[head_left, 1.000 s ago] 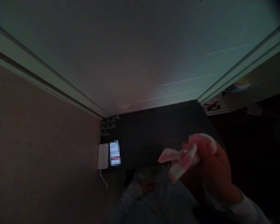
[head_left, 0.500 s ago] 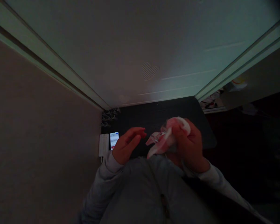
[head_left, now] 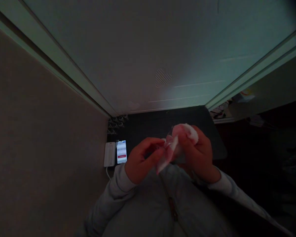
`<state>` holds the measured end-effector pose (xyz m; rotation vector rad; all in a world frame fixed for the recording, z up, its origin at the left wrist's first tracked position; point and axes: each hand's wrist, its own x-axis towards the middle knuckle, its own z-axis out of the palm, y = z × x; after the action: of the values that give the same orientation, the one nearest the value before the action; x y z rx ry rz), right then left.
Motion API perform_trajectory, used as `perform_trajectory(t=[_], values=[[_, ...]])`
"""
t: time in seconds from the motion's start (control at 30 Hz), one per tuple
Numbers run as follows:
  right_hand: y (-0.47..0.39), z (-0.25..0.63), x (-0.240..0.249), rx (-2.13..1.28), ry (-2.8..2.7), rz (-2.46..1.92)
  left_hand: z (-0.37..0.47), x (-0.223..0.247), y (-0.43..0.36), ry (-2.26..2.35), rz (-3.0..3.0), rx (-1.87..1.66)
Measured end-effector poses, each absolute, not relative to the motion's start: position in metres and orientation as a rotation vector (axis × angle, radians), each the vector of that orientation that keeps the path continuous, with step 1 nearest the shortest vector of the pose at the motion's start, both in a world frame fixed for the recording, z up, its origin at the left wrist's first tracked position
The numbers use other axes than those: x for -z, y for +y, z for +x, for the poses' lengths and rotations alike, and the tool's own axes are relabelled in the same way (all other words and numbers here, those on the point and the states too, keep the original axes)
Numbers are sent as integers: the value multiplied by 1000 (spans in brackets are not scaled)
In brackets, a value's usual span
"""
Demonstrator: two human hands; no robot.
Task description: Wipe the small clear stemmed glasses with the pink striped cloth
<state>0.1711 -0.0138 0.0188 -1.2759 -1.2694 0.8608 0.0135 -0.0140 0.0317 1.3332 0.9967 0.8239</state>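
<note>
A soft pink-and-white cloth item [head_left: 169, 155] is bunched up in front of my body, above the dark tabletop. My right hand [head_left: 201, 157] is closed around its right part, with the thumb pressed on top. A small clear plastic piece [head_left: 169, 141] shows at the cloth's left side. My left hand [head_left: 141, 160] has its thumb and fingertips pinched together at that plastic; its exact shape is partly hidden by the fingers and the dim light.
Several small clear plastic pieces [head_left: 115, 123] lie at the back left of the dark table [head_left: 148, 126]. A lit phone [head_left: 121, 152] lies beside a white power strip [head_left: 110, 154] with a cord. A pale door panel rises behind, and a wall stands close on the left.
My left hand has moved right and closed at the plastic on the cloth; it was apart with fingers open. My right hand keeps its hold. The view has shifted slightly.
</note>
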Motion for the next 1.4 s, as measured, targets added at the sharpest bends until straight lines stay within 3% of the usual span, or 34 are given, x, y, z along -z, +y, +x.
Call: perform_trajectory(t=[0.33, 0.6, 1.1, 1.4], values=[[-1, 168, -29, -990, -1645, -1179, -5, -33, -9, 1131, 1736, -1003], [-4, 162, -29, -968, -1630, -954, -12, -44, -17, 1204, 2217, -1041], [-10, 166, -20, -1128, -1450, -881, -3, -44, -16, 1196, 2213, -1125], [-10, 163, -14, -1063, -1384, -1072, -2, -41, -14, 1231, 2222, -1110]])
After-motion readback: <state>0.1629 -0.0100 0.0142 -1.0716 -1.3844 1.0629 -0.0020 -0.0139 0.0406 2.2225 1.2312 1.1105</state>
